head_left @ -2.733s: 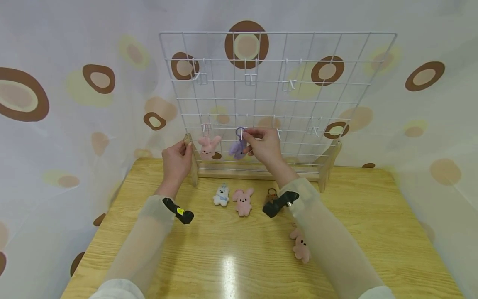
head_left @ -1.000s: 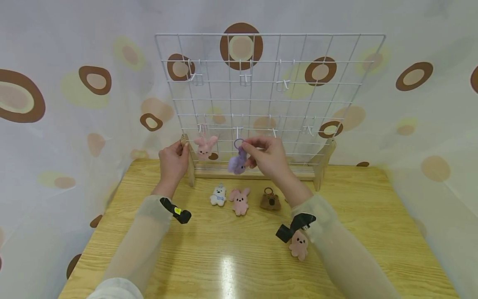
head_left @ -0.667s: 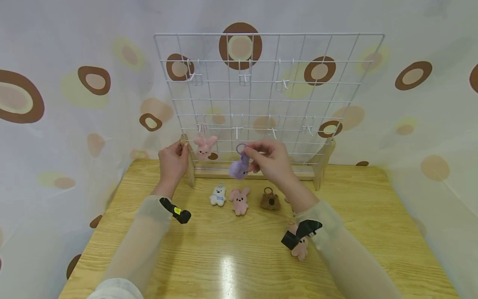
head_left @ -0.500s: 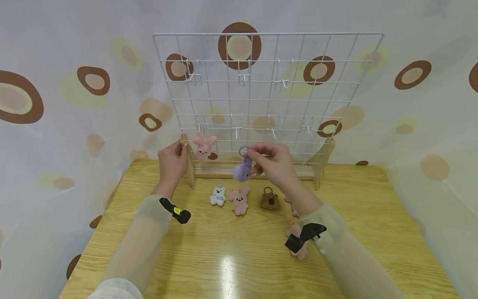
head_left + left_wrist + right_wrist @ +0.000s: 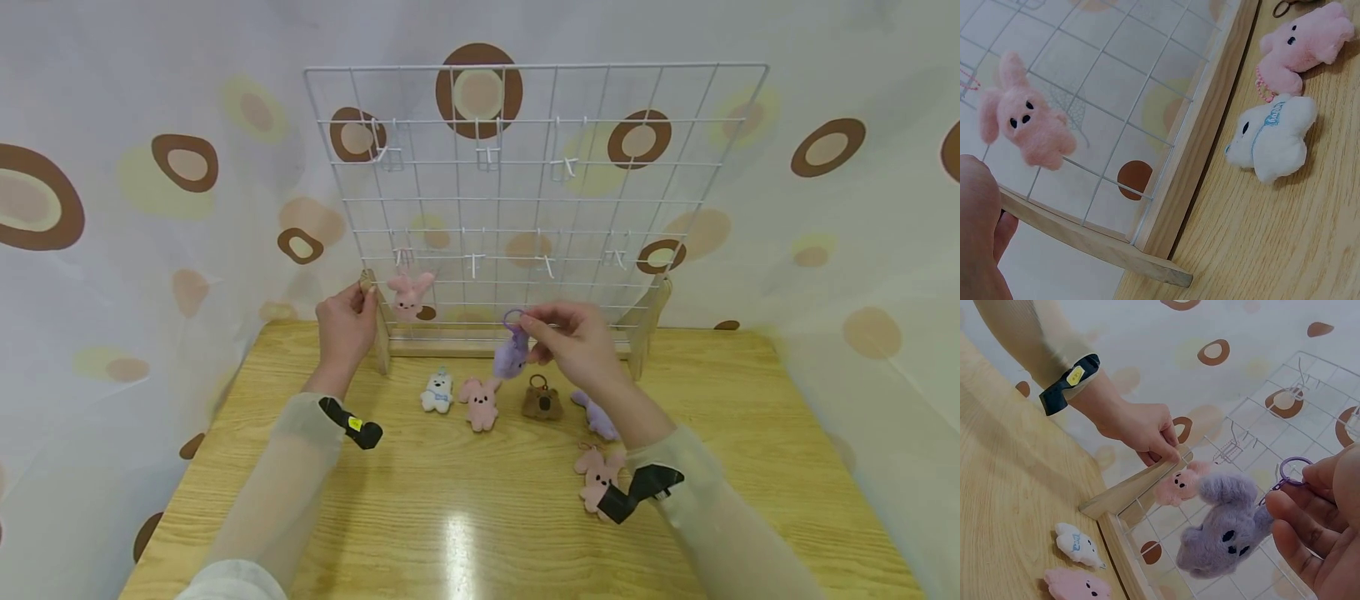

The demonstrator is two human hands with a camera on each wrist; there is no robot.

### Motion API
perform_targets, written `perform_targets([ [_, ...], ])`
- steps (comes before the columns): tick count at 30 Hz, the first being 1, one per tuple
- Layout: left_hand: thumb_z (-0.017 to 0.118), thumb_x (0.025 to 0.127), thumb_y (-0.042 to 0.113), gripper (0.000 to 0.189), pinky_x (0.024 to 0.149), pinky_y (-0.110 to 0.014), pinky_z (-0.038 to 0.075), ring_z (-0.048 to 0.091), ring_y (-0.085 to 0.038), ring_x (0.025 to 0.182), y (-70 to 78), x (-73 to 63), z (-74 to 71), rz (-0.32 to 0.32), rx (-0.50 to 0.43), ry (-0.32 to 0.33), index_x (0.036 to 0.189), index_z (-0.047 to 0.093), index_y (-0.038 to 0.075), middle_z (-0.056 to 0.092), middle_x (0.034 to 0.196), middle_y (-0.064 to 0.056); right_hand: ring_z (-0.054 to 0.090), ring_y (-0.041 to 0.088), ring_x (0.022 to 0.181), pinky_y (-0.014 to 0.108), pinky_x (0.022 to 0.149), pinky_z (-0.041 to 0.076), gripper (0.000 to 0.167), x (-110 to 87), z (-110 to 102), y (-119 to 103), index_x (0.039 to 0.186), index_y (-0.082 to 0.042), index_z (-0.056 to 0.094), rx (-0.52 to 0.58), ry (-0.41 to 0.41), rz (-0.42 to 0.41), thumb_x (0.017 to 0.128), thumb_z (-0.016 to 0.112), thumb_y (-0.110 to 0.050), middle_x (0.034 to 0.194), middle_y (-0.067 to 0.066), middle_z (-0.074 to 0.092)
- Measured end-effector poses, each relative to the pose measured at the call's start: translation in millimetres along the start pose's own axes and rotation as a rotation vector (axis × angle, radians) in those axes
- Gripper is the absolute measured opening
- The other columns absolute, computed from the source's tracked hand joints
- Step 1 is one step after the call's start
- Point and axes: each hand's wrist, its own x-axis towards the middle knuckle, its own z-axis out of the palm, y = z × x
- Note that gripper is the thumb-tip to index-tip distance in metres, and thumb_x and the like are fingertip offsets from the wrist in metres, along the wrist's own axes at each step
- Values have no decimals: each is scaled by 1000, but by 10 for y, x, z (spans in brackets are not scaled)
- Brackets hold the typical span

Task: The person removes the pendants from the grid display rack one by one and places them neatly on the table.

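My right hand [image 5: 573,342] pinches the purple ring [image 5: 1295,470] of a purple plush bunny keychain [image 5: 1222,531], which dangles in front of the lower part of a white wire grid rack [image 5: 517,200]. My left hand [image 5: 347,323] grips the top of the rack's left wooden foot [image 5: 1097,240] between thumb and fingers. Close to that hand a pink plush bunny [image 5: 1032,122] hangs by its chain from the lower left hook. Beside it, the hook [image 5: 474,265] in the lower row carries nothing.
On the wooden table [image 5: 420,517] lie a white plush bear [image 5: 437,392], a pink bunny [image 5: 480,404], a brown bear keychain [image 5: 542,403], another purple plush [image 5: 597,415] and another pink bunny [image 5: 596,477], partly behind the right wrist camera. More hooks [image 5: 487,157] sit higher on the grid.
My right hand has drawn the purple bunny away from the lower hook, down and to the right, uncovering the purple plush on the table. My left hand keeps its grip on the foot.
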Motion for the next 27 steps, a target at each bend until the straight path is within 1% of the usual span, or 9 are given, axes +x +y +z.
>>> perform_targets([
  [7, 66, 107, 15, 28, 77, -47, 63, 78, -33, 93, -10, 1, 2, 13, 7, -2, 120, 76, -8, 76, 102, -25, 67, 17, 60, 32, 60, 60, 16, -129, -89, 123, 108, 11, 74, -18, -15, 3, 103, 70, -4, 97, 22, 75],
  [13, 66, 106, 14, 27, 76, -47, 63, 78, -33, 91, -13, 3, -3, 22, 8, -1, 118, 77, -7, 77, 101, -25, 69, 23, 60, 35, 61, 61, 16, -245, -172, 255, 109, 11, 74, -32, -30, 10, 103, 69, -4, 96, 20, 76],
  [16, 65, 107, 15, 27, 76, -47, 63, 78, -33, 90, -19, 5, -3, 26, 11, 0, 117, 77, -7, 77, 100, -24, 70, 23, 61, 33, 61, 61, 17, -309, -204, 299, 109, 11, 73, -34, -39, 12, 104, 68, -4, 96, 21, 75],
  [21, 65, 107, 17, 28, 76, -47, 63, 78, -33, 90, -17, 6, -5, 27, 8, -2, 116, 77, -7, 77, 99, -23, 71, 24, 64, 30, 61, 60, 19, -416, -245, 369, 111, 11, 72, -44, -31, 60, 104, 69, -6, 98, 21, 74],
  [25, 65, 107, 17, 29, 76, -47, 63, 78, -32, 91, -6, 7, -6, 15, 9, -8, 117, 77, -7, 77, 100, -23, 70, 21, 63, 29, 60, 60, 18, -488, -267, 422, 111, 12, 72, -44, -22, 63, 104, 68, -4, 99, 25, 73],
  [27, 65, 107, 17, 28, 76, -47, 62, 78, -32, 91, -9, 8, -6, 9, 14, -9, 117, 77, -7, 77, 100, -23, 69, 18, 62, 28, 60, 59, 19, -527, -274, 438, 110, 12, 72, -46, -16, 75, 104, 68, -5, 98, 23, 74],
])
